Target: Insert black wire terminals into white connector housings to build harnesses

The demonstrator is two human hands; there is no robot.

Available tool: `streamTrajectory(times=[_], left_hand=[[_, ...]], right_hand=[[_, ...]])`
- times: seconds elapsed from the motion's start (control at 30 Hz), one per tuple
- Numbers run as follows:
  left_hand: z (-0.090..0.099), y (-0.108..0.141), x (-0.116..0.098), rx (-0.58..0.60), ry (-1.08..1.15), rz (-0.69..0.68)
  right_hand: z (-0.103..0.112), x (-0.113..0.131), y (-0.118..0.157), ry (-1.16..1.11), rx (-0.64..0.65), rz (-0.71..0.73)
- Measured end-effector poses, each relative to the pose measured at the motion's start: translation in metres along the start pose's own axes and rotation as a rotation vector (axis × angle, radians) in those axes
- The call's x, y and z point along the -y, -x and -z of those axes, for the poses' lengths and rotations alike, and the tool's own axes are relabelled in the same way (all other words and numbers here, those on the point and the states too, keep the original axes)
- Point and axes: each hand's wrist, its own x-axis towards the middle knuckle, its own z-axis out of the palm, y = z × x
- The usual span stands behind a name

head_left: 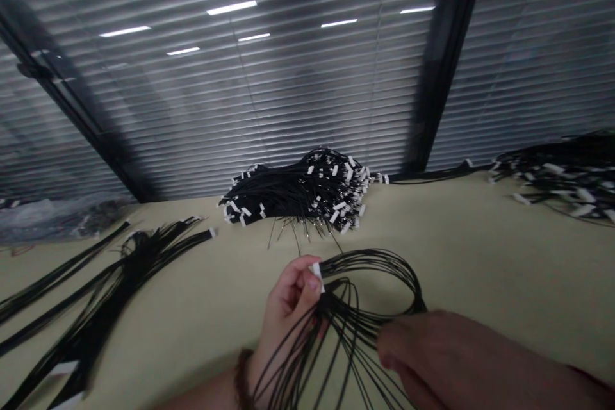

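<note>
My left hand (295,307) pinches a white connector (317,277) at the end of a black wire harness (375,257). From the connector the thin black wires loop out to the right and come back. More loose wires fan downward below my left hand. At the right, my right hand (418,349) has its fingers curled against the wires of the loop. Its fingertips are partly hidden, but the wires run in under them. A brown bracelet sits on my left wrist.
A large pile of black wires with white connectors (298,189) lies at the table's back edge. Other wire bundles (120,282) lie at left, with clear plastic bags (62,218) behind. Another pile (567,179) sits at right. Window blinds (288,96) rise behind the table (480,250).
</note>
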Motion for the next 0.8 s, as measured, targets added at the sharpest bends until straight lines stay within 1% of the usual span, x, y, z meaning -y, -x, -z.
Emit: streamTrajectory(times=[0.03, 0.1, 0.17, 0.23, 0.3, 0.4, 0.6, 0.7, 0.8], left_hand=[[0.000, 0.001, 0.001, 0.010, -0.003, 0.001], [0.000, 0.003, 0.001, 0.030, -0.020, -0.003], [-0.001, 0.006, -0.001, 0.060, -0.040, -0.020], [-0.004, 0.010, -0.003, 0.093, -0.055, -0.048], [-0.007, 0.012, -0.005, 0.113, -0.077, -0.090], [-0.010, 0.014, -0.007, 0.110, -0.123, -0.136], [-0.010, 0.015, -0.009, 0.126, -0.140, -0.124], [-0.010, 0.015, -0.008, 0.106, -0.145, -0.108], [-0.010, 0.015, -0.008, 0.068, -0.152, -0.114]], right_hand=[[0.001, 0.003, -0.005, -0.020, 0.006, -0.022], [0.001, 0.008, -0.013, -0.129, 0.004, -0.044], [0.000, 0.011, -0.021, -0.251, 0.002, -0.044], [-0.001, 0.012, -0.026, -0.313, 0.003, -0.032], [-0.002, 0.012, -0.029, -0.311, -0.015, -0.028], [-0.002, 0.011, -0.030, -0.309, -0.043, -0.021], [-0.009, 0.007, -0.026, -0.311, -0.150, 0.016], [-0.016, 0.007, -0.025, -0.349, -0.167, 0.011], [-0.017, 0.010, -0.024, -0.394, -0.170, -0.014]])
